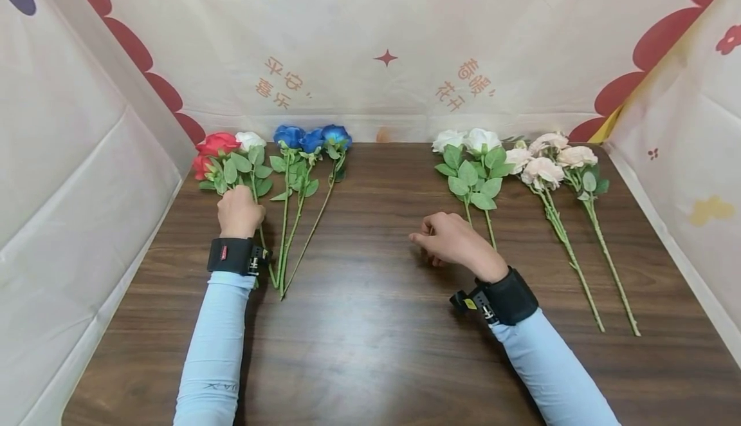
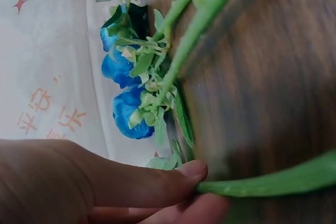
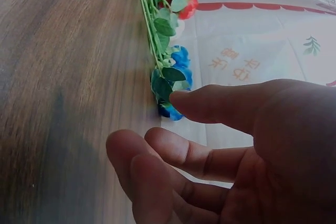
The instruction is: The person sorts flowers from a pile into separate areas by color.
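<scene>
At the left of the table, my left hand [image 1: 239,212] reaches down just below the red roses [image 1: 219,144] and a white rose [image 1: 251,139]. In the left wrist view its thumb and finger pinch a green rose stem [image 2: 268,183]; I cannot tell which bloom it carries. Blue roses [image 1: 312,138] lie just right of that hand, their stems converging toward the near side. My right hand [image 1: 454,239] hovers over the table with loosely bent fingers, the thumb apart from the fingertips and nothing between them. The nearest flowers to it are two white roses [image 1: 482,140].
Pale pink flowers [image 1: 543,172] with long stems lie farther right on the brown wooden table [image 1: 359,349]. A printed cloth [image 1: 370,40] stands as a wall behind and along both sides, close behind the blooms.
</scene>
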`<state>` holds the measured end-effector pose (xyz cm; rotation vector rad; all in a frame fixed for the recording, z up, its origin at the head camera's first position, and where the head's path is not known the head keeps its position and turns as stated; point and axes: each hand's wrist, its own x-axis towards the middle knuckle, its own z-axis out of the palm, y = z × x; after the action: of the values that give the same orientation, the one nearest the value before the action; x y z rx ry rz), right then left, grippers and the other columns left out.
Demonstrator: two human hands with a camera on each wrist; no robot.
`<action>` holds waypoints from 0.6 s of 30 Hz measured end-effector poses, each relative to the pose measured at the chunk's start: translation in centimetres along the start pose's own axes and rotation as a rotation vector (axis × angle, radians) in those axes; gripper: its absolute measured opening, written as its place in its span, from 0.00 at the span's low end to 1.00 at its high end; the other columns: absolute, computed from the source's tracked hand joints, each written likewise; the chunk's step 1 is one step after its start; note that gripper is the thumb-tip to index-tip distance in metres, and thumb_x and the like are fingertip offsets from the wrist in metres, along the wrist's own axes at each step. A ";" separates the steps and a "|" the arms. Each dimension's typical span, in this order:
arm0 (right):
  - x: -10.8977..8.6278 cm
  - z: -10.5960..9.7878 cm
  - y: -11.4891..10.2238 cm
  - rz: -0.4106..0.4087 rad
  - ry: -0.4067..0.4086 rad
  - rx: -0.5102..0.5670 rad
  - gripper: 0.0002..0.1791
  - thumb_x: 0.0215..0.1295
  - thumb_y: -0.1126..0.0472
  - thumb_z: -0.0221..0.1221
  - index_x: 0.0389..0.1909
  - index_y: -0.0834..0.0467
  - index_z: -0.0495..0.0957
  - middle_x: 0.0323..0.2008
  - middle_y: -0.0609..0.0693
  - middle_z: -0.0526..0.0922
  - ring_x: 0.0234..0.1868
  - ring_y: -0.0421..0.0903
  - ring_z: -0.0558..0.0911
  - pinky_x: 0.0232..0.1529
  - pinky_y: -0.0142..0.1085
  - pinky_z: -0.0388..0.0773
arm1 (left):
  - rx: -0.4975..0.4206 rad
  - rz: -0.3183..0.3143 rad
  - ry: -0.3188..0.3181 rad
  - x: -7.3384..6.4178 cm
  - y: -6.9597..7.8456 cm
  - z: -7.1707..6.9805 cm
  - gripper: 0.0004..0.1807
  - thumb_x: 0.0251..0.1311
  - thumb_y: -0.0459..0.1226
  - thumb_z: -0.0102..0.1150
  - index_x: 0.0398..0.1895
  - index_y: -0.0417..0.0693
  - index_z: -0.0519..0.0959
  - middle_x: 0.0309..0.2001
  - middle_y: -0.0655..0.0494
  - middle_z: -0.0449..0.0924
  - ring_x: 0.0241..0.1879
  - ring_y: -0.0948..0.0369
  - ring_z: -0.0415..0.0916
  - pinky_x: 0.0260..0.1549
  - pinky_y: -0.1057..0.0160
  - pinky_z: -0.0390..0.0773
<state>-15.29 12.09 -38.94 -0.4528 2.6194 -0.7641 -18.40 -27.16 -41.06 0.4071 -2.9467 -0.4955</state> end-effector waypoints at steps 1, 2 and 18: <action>0.0 0.0 0.0 0.001 0.001 -0.001 0.19 0.69 0.48 0.54 0.25 0.57 0.74 0.20 0.51 0.81 0.17 0.43 0.80 0.20 0.36 0.76 | -0.005 0.006 0.005 0.0 0.0 0.0 0.12 0.52 0.32 0.56 0.14 0.41 0.69 0.29 0.36 0.75 0.32 0.40 0.74 0.29 0.45 0.75; 0.0 0.0 0.0 0.001 0.002 -0.004 0.19 0.69 0.48 0.54 0.25 0.57 0.74 0.20 0.51 0.81 0.16 0.43 0.80 0.20 0.36 0.76 | -0.009 0.013 0.009 0.1 0.0 0.0 0.11 0.51 0.32 0.56 0.14 0.41 0.69 0.29 0.36 0.75 0.32 0.40 0.74 0.29 0.45 0.75; 0.0 0.2 0.0 0.005 0.002 -0.009 0.19 0.69 0.48 0.53 0.25 0.57 0.74 0.21 0.52 0.81 0.16 0.43 0.80 0.19 0.36 0.76 | -0.086 0.117 0.102 -0.8 1.6 -2.2 0.18 0.41 0.27 0.49 0.02 0.49 0.59 0.08 0.59 0.50 0.18 0.54 0.58 0.26 0.56 0.63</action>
<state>-15.25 12.03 -39.08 -0.4488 2.6252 -0.7523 -17.64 -26.13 -38.48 0.2407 -2.8196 -0.5663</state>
